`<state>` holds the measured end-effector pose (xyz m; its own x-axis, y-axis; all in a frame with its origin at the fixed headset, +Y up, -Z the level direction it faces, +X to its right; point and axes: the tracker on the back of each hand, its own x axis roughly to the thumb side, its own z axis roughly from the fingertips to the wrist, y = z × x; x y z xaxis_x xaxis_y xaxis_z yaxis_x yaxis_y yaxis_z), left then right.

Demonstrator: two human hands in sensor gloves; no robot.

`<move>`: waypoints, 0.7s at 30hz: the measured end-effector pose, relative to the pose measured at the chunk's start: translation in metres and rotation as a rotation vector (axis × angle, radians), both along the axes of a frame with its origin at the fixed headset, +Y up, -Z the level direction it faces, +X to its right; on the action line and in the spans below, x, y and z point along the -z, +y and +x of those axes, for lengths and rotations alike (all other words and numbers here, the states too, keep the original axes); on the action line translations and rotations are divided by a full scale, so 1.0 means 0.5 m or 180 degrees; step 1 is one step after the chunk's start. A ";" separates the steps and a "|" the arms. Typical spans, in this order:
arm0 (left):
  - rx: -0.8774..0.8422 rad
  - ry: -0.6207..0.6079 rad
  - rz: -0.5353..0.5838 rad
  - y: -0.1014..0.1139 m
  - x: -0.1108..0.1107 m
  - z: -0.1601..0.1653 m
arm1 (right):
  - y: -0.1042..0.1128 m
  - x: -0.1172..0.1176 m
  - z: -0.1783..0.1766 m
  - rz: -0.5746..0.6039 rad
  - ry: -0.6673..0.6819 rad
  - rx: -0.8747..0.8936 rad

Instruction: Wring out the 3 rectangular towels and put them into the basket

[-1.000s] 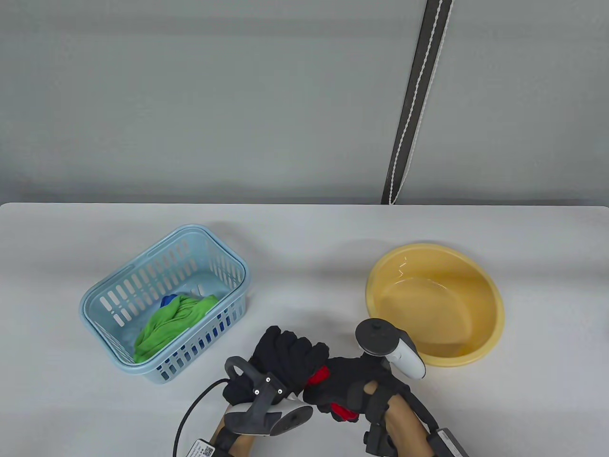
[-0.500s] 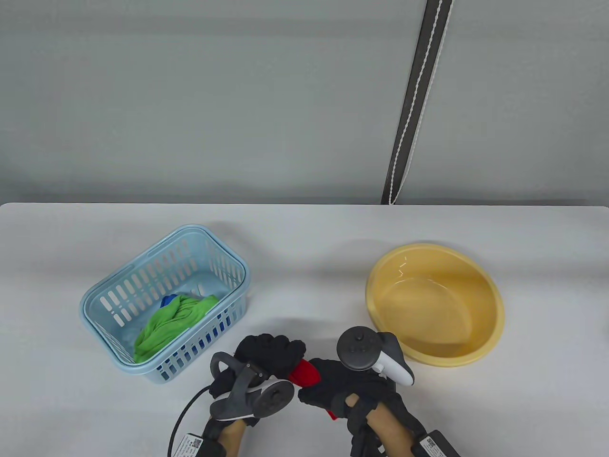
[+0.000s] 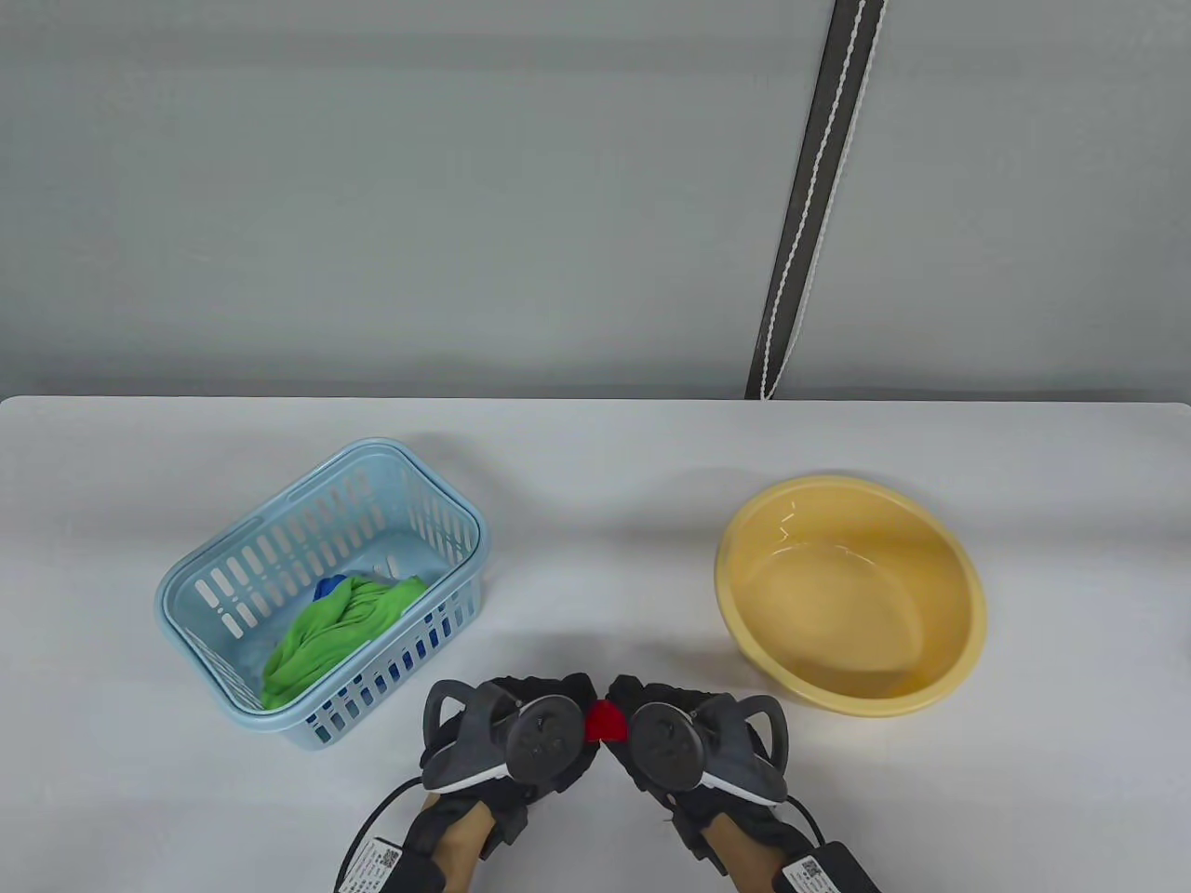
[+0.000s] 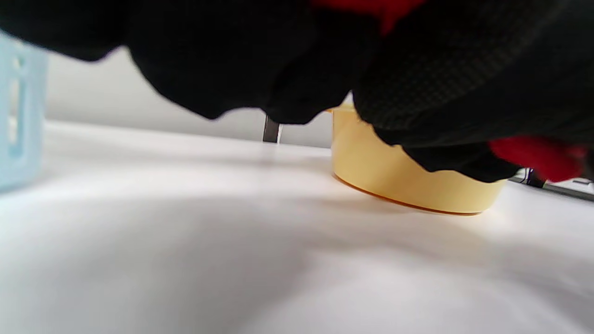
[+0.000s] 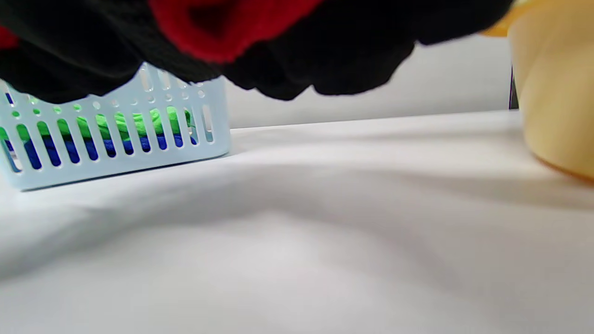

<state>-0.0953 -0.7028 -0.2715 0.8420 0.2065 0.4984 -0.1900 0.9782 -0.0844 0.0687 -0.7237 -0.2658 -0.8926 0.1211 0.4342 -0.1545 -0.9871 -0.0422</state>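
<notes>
A red towel (image 3: 607, 720) is bunched between my two gloved hands above the table's front middle. My left hand (image 3: 544, 712) grips its left end and my right hand (image 3: 651, 712) grips its right end, knuckles almost meeting. Only a small red patch shows in the table view; more red (image 5: 222, 28) shows under the fingers in the right wrist view and at the edge of the left wrist view (image 4: 533, 155). The light blue basket (image 3: 233, 558) stands to the left and holds a green towel (image 3: 335, 628) over a blue towel (image 5: 69, 150).
A yellow basin (image 3: 851, 595) with water stands to the right of my hands. The white table (image 3: 595, 465) runs back to a grey wall with a dark strap (image 3: 809, 205) hanging on it.
Both hands have turned over so the trackers now face up, and they have closed together on the red towel, hiding most of it. The basket and the basin have not moved.
</notes>
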 end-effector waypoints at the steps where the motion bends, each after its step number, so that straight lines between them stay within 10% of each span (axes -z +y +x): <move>1: -0.0050 0.0011 -0.0093 -0.001 0.003 0.000 | 0.000 0.000 0.001 0.0072 0.0001 -0.0041; 21: -0.2305 0.0096 -0.2971 -0.068 0.035 0.000 | 0.030 0.003 0.024 0.1032 0.0081 -0.0014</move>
